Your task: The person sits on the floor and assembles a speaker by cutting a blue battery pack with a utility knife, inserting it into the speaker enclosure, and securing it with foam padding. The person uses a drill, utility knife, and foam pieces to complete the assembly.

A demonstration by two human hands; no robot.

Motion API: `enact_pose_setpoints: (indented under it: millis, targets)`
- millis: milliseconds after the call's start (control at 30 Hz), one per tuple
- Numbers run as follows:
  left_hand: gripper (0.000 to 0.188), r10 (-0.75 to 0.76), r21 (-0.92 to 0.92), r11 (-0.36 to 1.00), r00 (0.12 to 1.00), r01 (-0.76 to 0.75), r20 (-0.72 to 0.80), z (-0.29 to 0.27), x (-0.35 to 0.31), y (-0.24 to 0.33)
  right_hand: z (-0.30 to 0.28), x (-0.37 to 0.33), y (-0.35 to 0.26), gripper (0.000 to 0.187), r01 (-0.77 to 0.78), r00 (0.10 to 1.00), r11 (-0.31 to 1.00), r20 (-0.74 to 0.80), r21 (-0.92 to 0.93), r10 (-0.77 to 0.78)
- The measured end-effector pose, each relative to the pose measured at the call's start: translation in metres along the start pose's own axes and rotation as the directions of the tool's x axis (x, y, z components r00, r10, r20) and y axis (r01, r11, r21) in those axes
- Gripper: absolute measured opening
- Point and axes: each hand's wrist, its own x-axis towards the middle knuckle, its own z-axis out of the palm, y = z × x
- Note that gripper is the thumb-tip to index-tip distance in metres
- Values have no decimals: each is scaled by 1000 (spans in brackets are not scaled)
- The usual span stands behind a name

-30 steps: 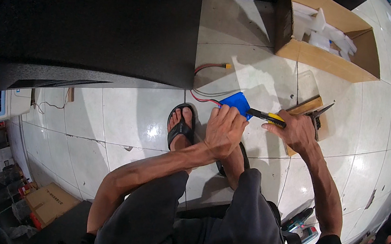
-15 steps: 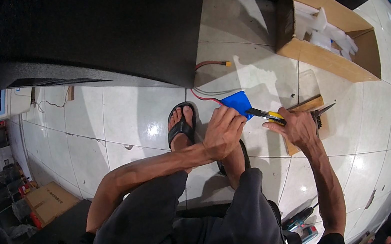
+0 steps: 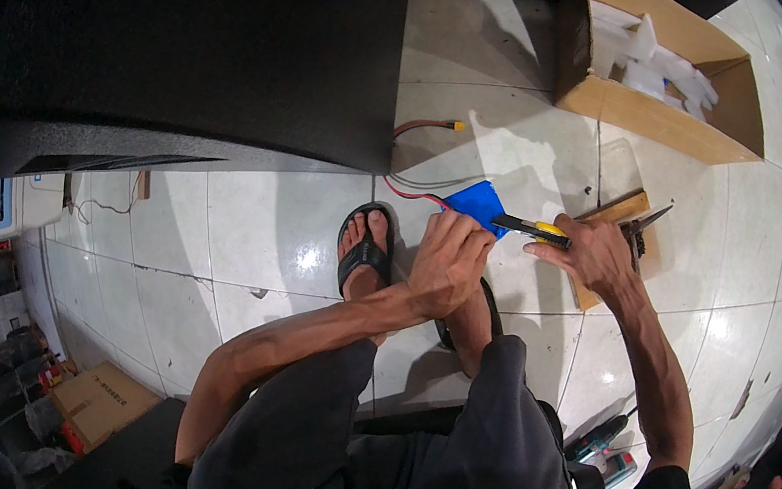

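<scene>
A flat blue pack with red and black wires is in front of me, its near edge in the closed fingers of my left hand. My right hand is wrapped around a yellow-and-black utility knife, whose dark front end points left and meets the pack's right edge. Whether the blade bites into the blue cover is too small to tell. Just beyond the right hand lie a wooden board and a pointed dark metal tool, both partly hidden by that hand.
A large black cabinet fills the far left. From beneath its edge comes a cable with a yellow connector. An open cardboard box with white foam stands far right. A power drill lies by my right leg. My sandalled feet are close below the pack.
</scene>
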Motion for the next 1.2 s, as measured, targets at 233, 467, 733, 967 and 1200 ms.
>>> enact_pose_setpoints:
  millis: [233,467,733,967,1200]
  targets:
    - [19,12,5,1000,1000,-13,3,-2,1,0,2,-2,-2,68,-21,1000,999,6,34,21]
    - [18,12,1,1000,1000,-12,8,-1,1,-1,7,-4,-3,66,-49,999,998,-2,38,49]
    - [18,21,6,1000,1000,-21,1,-1,-1,-2,13,-15,0,65,-49,992,998,-112,35,52]
    - [18,29,19,999,1000,-29,12,-1,-1,-3,26,-28,-9,66,-149,979,978,-116,148,166]
    - [17,65,39,997,998,-66,16,-3,1,-3,41,-37,-32,56,-173,966,943,-140,286,219]
